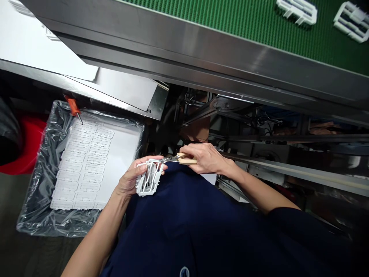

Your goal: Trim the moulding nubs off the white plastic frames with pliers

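Head view: the left hand (129, 181) grasped a white moulded plastic lattice part (148, 177) against its fingers. The right hand (209, 158) clenched wood-handled snips (184, 161), tips at the part's upper edge. Left of the fingers lay white plastic strips (86, 165) in a film-lined tray (37, 207); beyond them, a stainless steel rail (184, 50) and green conveyor belt (230, 27).
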### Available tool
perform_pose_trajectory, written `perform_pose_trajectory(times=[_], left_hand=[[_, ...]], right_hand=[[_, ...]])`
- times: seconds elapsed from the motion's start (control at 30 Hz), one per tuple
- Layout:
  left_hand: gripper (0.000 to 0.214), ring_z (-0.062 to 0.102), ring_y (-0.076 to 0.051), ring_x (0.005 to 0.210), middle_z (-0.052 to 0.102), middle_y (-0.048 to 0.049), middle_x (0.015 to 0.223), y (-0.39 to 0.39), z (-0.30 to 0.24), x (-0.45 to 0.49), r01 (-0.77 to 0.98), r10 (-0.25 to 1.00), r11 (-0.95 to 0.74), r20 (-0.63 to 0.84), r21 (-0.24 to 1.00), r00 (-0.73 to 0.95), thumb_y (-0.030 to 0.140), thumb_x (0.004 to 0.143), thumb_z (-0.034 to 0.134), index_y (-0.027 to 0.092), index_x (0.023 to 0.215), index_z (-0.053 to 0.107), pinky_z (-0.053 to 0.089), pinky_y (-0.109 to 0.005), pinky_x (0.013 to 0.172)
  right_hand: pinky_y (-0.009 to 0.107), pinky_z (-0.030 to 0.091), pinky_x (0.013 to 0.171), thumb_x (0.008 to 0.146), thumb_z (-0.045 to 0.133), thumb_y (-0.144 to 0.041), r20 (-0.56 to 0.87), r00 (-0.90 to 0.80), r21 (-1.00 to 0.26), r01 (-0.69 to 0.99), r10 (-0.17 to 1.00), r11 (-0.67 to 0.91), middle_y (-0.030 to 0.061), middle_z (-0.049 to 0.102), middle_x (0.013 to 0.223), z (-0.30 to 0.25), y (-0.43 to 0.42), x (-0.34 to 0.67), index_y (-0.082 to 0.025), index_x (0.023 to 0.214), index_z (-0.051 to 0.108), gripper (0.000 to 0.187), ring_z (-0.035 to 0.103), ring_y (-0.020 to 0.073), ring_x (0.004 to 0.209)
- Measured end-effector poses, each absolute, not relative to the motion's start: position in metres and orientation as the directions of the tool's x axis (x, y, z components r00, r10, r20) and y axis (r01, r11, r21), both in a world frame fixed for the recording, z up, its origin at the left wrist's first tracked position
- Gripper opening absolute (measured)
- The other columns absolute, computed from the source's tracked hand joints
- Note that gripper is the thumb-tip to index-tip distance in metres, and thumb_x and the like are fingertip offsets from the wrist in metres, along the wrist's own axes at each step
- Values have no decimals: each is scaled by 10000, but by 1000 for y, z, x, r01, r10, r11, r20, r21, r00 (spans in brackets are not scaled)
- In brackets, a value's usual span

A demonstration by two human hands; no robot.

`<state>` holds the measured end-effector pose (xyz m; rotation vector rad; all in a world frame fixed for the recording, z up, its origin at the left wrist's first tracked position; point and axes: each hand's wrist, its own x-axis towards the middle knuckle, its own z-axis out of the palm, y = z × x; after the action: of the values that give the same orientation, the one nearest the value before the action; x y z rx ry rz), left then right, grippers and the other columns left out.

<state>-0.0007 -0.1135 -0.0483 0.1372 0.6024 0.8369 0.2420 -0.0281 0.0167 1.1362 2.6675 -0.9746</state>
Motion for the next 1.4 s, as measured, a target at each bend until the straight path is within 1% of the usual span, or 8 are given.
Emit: perform_pose_trajectory(times=[0.13, 0.33, 0.43, 0.53, 0.7, 0.97, 1.23, 1.4], left_hand=[[448, 701, -235, 818, 717, -164, 973, -113, -50, -1, -670, 735, 666, -441, 327, 516, 320, 719, 738, 112, 1110, 668, 570, -246, 705], [427, 698, -240, 827, 716, -163, 973, -108, -48, 3, -732, 769, 612, -443, 300, 461, 305, 731, 731, 127, 1112, 661, 575, -275, 707], [377, 693, -241, 848, 716, -151, 983, -104, -46, 7, -769, 782, 566, -487, 296, 388, 293, 752, 710, 147, 1095, 662, 575, -289, 708], [368, 690, -253, 857, 712, -143, 998, -99, -45, 9, -794, 781, 529, -539, 300, 316, 280, 750, 701, 144, 1089, 652, 578, -299, 691], [432, 672, -280, 918, 696, -150, 1040, -93, -46, 11, -794, 774, 511, -579, 330, 257, 289, 764, 668, 135, 1161, 598, 579, -302, 639], [410, 671, -273, 922, 691, -145, 1056, -89, -47, 12, -807, 778, 500, -573, 315, 258, 290, 788, 643, 145, 1169, 593, 580, -294, 604], [375, 677, -256, 907, 692, -143, 1057, -86, -47, 12, -822, 790, 487, -550, 294, 271, 269, 805, 627, 151, 1160, 603, 582, -284, 596], [396, 668, -274, 936, 685, -140, 1078, -87, -47, 12, -811, 785, 493, -563, 315, 259, 282, 788, 643, 154, 1160, 600, 582, -289, 613]], right_hand=[[228, 248, 541, 775, 509, -211, -338, -695, -593, 681, 634, 430, -14, 592, 725, 16, -30, 241, -198, 907, 597, 159, 483, 101, 600], [212, 335, 579, 792, 551, -300, -470, -457, -736, 675, 755, -49, -40, 545, 670, 8, -35, 235, -188, 845, 556, 124, 468, 90, 594], [225, 357, 570, 809, 543, -361, -533, -331, -764, 583, 778, -276, -27, 544, 687, 1, -41, 229, -181, 818, 537, 180, 474, 100, 603], [232, 377, 555, 796, 557, -371, -564, -293, -791, 460, 772, -403, -27, 545, 685, -6, -49, 221, -186, 861, 530, 198, 478, 102, 585], [243, 430, 584, 726, 620, -295, -570, -256, -803, 374, 781, -463, -24, 576, 747, -9, -58, 209, -191, 863, 508, 206, 512, 96, 588], [237, 379, 559, 779, 589, -342, -525, -186, -791, 468, 830, -395, -41, 525, 657, -7, -60, 211, -192, 812, 514, 171, 470, 95, 567], [245, 453, 639, 771, 574, -250, -507, -213, -826, 396, 835, -400, -37, 582, 719, -2, -58, 205, -188, 874, 512, 135, 547, 91, 591], [251, 470, 631, 780, 586, -274, -516, -228, -834, 355, 826, -422, -19, 610, 752, -5, -61, 204, -189, 912, 516, 172, 562, 97, 599]])
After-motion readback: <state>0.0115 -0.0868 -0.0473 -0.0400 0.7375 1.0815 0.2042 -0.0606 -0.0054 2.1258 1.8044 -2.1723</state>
